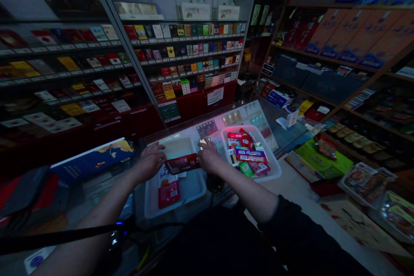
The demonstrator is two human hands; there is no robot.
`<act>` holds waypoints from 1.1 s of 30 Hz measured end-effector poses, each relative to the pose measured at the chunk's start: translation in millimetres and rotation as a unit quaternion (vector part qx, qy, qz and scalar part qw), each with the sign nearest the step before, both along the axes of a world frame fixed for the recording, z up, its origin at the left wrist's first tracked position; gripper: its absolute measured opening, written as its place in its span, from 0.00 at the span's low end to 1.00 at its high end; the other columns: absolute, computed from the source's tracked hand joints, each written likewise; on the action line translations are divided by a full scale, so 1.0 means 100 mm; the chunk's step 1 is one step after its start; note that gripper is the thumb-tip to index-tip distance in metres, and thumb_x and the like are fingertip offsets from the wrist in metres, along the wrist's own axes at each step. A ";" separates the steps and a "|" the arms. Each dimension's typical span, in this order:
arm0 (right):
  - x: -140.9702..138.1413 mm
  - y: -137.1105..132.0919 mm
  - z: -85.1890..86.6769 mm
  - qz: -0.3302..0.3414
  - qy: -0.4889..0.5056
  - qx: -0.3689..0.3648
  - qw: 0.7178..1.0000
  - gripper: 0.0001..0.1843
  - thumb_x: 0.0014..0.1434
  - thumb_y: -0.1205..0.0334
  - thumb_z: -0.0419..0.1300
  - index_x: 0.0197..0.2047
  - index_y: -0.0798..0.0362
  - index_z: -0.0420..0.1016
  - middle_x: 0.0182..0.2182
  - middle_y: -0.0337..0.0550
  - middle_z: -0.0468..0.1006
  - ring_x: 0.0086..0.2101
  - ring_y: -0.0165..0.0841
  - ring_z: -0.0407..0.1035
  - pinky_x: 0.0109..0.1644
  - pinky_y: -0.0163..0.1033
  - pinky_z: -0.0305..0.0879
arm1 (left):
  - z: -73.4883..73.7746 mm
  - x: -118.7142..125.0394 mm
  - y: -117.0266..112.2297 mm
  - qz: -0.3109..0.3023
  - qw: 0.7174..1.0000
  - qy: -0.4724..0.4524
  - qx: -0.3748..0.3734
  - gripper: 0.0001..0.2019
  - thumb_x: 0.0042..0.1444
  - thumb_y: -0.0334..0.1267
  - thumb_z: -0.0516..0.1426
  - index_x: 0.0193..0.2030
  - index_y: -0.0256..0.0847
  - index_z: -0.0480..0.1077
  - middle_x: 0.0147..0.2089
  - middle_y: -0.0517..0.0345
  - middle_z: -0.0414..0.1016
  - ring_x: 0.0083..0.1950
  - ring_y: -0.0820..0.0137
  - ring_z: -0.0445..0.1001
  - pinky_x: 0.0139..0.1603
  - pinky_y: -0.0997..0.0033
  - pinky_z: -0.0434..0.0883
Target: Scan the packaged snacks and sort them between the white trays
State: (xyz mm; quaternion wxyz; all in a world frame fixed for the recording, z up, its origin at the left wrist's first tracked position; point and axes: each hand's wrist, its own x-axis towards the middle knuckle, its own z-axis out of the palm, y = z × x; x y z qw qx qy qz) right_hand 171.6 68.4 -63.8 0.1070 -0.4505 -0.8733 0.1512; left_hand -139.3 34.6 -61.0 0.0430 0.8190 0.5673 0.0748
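Note:
My left hand (152, 161) is over the left rim of a white plastic tray (204, 187), its fingers bent at the left end of a dark red snack packet (181, 164). The right end of the packet is pinched by my right hand (209, 158). It lies level between both hands, above the tray. Inside the tray below are a red and white packet (168, 192) and a small white piece. A pale, phone-like item (204, 142) shows by my right fingers; whether they touch it I cannot tell.
To the right, a second white basket (274, 168) holds several colourful snack packets. Both containers stand on a glass counter (284, 114). A blue box (93, 161) is at the left. Cigarette shelves (190, 45) line the back; a green box (323, 159) and food packs stand right.

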 end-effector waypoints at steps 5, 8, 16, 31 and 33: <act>-0.30 -0.08 -0.06 0.051 -0.027 -0.020 0.998 0.15 0.61 0.56 0.62 0.46 0.53 0.84 0.64 0.53 0.70 0.71 0.56 0.45 0.71 0.62 0.44 | -0.12 -0.21 -0.26 0.045 0.998 0.012 -0.041 0.14 0.61 0.42 0.52 0.35 0.46 0.79 0.60 0.50 0.74 0.71 0.49 0.62 0.70 0.43 0.61; -0.42 -0.13 -0.07 0.064 -0.060 -0.019 0.996 0.14 0.62 0.56 0.61 0.45 0.54 0.84 0.62 0.57 0.72 0.70 0.57 0.47 0.70 0.64 0.45 | -0.20 -0.25 -0.33 0.066 0.996 0.025 -0.057 0.15 0.61 0.42 0.52 0.35 0.46 0.80 0.59 0.49 0.75 0.70 0.49 0.64 0.70 0.44 0.61; -0.42 -0.19 0.02 0.046 -0.061 -0.003 0.997 0.16 0.63 0.55 0.61 0.47 0.55 0.84 0.60 0.57 0.73 0.69 0.57 0.50 0.71 0.64 0.45 | -0.24 -0.19 -0.24 0.120 0.991 0.044 -0.039 0.15 0.60 0.43 0.56 0.48 0.46 0.81 0.70 0.48 0.67 0.75 0.45 0.55 0.72 0.38 0.57; 0.53 -0.17 0.25 -0.019 -0.018 0.004 1.000 0.14 0.64 0.55 0.61 0.48 0.53 0.83 0.64 0.54 0.69 0.71 0.53 0.45 0.73 0.62 0.40 | 0.08 1.29 0.19 -0.001 0.999 -0.044 0.022 0.13 0.58 0.43 0.60 0.48 0.45 0.79 0.72 0.47 0.64 0.76 0.44 0.54 0.73 0.37 0.55; 0.78 -0.15 0.24 -0.047 -0.010 -0.005 0.999 0.14 0.64 0.55 0.61 0.47 0.52 0.83 0.65 0.53 0.69 0.71 0.53 0.45 0.73 0.62 0.39 | 0.06 1.56 0.24 -0.015 0.998 -0.056 0.023 0.12 0.58 0.42 0.60 0.46 0.44 0.79 0.72 0.46 0.65 0.76 0.43 0.54 0.73 0.36 0.55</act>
